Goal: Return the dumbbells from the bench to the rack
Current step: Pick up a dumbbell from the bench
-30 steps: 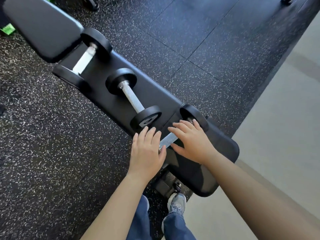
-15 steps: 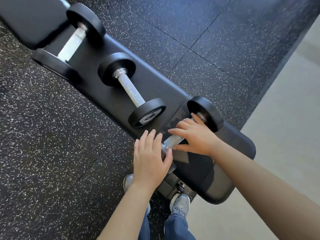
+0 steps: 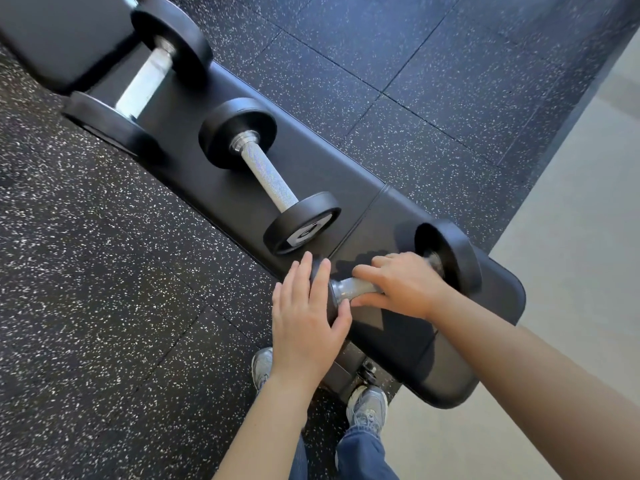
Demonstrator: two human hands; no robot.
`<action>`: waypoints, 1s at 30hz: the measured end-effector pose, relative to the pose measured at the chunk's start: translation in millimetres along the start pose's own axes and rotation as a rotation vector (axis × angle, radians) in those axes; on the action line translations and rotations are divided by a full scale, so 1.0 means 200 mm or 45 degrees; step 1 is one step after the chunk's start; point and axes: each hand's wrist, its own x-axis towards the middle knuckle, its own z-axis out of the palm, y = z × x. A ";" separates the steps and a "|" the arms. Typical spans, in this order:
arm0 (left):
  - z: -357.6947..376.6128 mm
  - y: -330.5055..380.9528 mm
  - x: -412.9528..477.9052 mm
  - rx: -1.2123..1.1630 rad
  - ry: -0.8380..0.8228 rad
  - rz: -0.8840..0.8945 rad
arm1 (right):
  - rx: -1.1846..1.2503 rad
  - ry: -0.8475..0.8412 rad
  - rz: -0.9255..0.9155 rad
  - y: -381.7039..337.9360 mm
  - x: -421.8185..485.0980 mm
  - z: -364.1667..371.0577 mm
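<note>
Head view: right hand (image 3: 401, 285) is curled round the steel handle (image 3: 353, 288) of the nearest black round-plated dumbbell (image 3: 452, 261); left hand (image 3: 304, 317) is laid flat against its near plate. Dumbbell rests on the black padded bench (image 3: 346, 174). First pickup judged in hand; a level two-handed lift is called for.

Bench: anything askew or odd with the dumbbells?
Nothing damaged. The middle dumbbell lies diagonally on the bench, near end at its edge; the far dumbbell and the nearest dumbbell, gripped by the right hand, lie crosswise.
</note>
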 end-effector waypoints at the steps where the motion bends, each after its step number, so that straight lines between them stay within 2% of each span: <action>1: 0.00 0.00 0.01 -0.003 -0.004 0.018 | 0.039 -0.010 0.047 -0.02 -0.02 0.00; 5: 0.01 -0.01 -0.02 -0.059 -0.065 0.060 | 0.081 -0.110 0.056 -0.05 -0.06 0.02; 8: 0.02 0.00 -0.09 -0.101 -0.098 0.038 | 0.173 -0.289 0.050 -0.06 -0.07 -0.02; 13: 0.03 0.04 -0.16 -0.339 -0.064 -0.121 | 0.207 -0.472 0.181 -0.10 -0.07 -0.06; 16: 0.00 0.08 -0.17 -0.464 0.004 -0.176 | 0.350 -0.558 0.383 -0.17 -0.10 -0.09; 19: -0.06 0.09 -0.10 -0.417 0.113 -0.129 | 0.614 -0.487 0.615 -0.27 -0.14 -0.13; 22: -0.18 0.12 -0.03 -0.419 0.122 -0.067 | 0.794 -0.393 0.733 -0.38 -0.18 -0.22; 26: -0.41 0.21 0.02 -0.650 0.127 -0.039 | 1.009 -0.304 0.835 -0.50 -0.21 -0.44; 30: -0.68 0.32 0.03 -0.790 0.111 -0.064 | 1.066 -0.360 0.820 -0.62 -0.24 -0.74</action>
